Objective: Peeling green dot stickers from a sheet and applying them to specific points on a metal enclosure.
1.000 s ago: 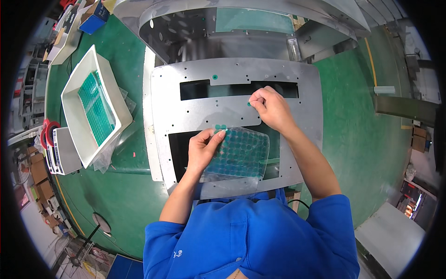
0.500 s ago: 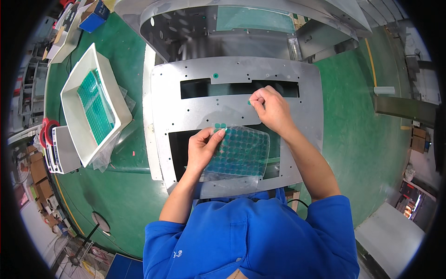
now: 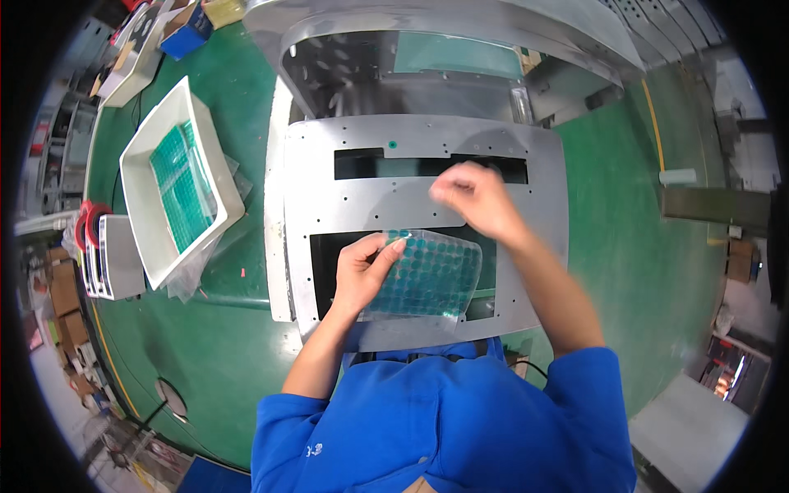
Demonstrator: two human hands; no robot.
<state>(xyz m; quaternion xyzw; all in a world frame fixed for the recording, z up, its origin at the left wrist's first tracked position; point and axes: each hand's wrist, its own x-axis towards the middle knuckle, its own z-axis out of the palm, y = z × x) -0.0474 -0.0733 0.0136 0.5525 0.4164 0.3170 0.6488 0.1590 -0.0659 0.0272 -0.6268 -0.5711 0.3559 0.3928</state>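
Note:
Between thumb and fingers of my left hand [image 3: 362, 271] is the upper left corner of a clear sheet of round green stickers [image 3: 436, 275]. The sheet hangs over the large opening of a grey metal panel [image 3: 370, 205] with small holes. My right hand [image 3: 477, 197], blurred by motion, hovers over the panel near its narrow slot. Its thumb and fingertips are pinched together; whatever they hold is too blurred to make out. One green round sticker [image 3: 393, 145] sits around a hole above the slot.
Behind the panel stands a large curved metal housing [image 3: 329, 74]. At left, a white bin [image 3: 136, 189] contains more green sticker sheets [image 3: 182, 185]. Red-handled scissors [image 3: 89, 226] are beside a grey-white box [image 3: 123, 256]. A blue box [image 3: 185, 31] lies at the far left.
My right hand has shifted slightly down relative to the panel, and the green dot seen at its fingertips has gone from sight. The whole view has shifted a little. My left hand keeps its grip.

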